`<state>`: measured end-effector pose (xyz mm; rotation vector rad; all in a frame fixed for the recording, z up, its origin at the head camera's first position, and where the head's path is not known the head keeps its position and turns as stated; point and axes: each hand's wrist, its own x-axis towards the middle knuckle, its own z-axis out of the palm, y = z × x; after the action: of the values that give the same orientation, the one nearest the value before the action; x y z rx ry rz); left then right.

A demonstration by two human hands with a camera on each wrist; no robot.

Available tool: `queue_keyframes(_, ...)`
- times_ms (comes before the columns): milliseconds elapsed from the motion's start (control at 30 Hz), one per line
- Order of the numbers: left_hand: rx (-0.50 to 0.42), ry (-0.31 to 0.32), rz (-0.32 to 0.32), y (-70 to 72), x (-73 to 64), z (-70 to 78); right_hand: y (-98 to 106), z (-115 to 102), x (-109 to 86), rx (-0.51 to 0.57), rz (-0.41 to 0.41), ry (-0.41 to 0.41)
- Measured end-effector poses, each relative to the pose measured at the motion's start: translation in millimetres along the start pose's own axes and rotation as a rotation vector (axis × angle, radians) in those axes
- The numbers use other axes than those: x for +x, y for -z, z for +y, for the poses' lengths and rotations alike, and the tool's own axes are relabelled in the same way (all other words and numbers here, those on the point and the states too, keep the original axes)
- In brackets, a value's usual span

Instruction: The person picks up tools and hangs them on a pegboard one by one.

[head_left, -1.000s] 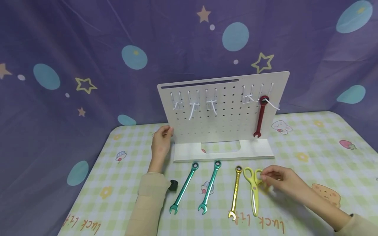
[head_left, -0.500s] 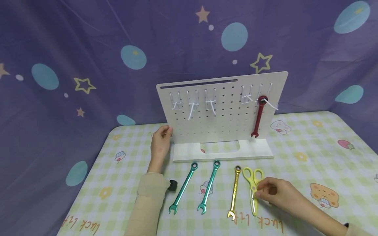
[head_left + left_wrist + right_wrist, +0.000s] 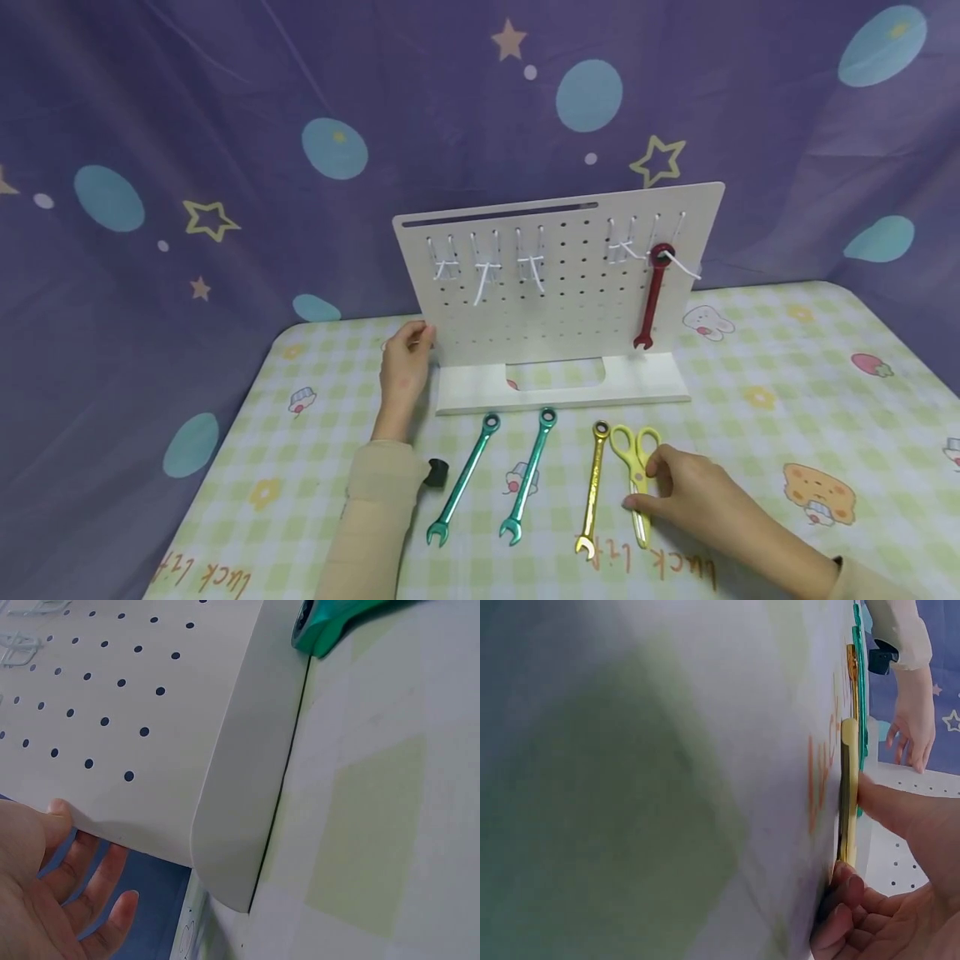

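At the left edge of a white pegboard [image 3: 525, 321], my left hand [image 3: 405, 371] grips the board; in the left wrist view its thumb lies on the front face and the other fingers [image 3: 90, 889] reach behind. My right hand [image 3: 693, 492] pinches a pair of yellow scissors [image 3: 637, 465] lying on the checked cloth. Its thumb crosses the blades, and the curled fingers are at the right side near the handles. Seen edge-on in the right wrist view, the scissors [image 3: 850, 791] lie between thumb and fingertips, low over the cloth.
Left of the scissors lie a gold wrench [image 3: 592, 492] and two green wrenches [image 3: 463, 482] [image 3: 528, 479]. A red wrench [image 3: 652, 302] hangs from the pegboard's rightmost hook. Several other white hooks [image 3: 486, 268] jut forward. A patterned purple curtain [image 3: 450, 108] stands behind the table.
My right hand has come down from beside the scissors' handles to their middle and closed its thumb and fingers on them. My left hand keeps its place on the board.
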<state>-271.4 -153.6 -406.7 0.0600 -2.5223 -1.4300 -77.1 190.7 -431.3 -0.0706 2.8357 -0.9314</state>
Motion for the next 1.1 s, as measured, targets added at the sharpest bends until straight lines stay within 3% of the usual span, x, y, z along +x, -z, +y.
queue_keyframes(233,0.004,0.003,-0.007,0.8,0.0,0.3,2.7,-2.6,0.3,-0.05,0.007,-0.016)
queue_keyframes(600,-0.016,0.005,-0.013,1.3,0.4,-0.4,22.5,17.1,5.1,0.06,-0.102,-0.06)
queue_keyframes(800,-0.015,-0.001,-0.006,1.7,0.2,-0.6,24.8,22.2,5.2,0.094,-0.086,-0.064)
queue_keyframes(1100,-0.016,0.001,-0.014,1.3,0.0,0.1,30.3,24.3,5.3,0.132,-0.013,-0.003)
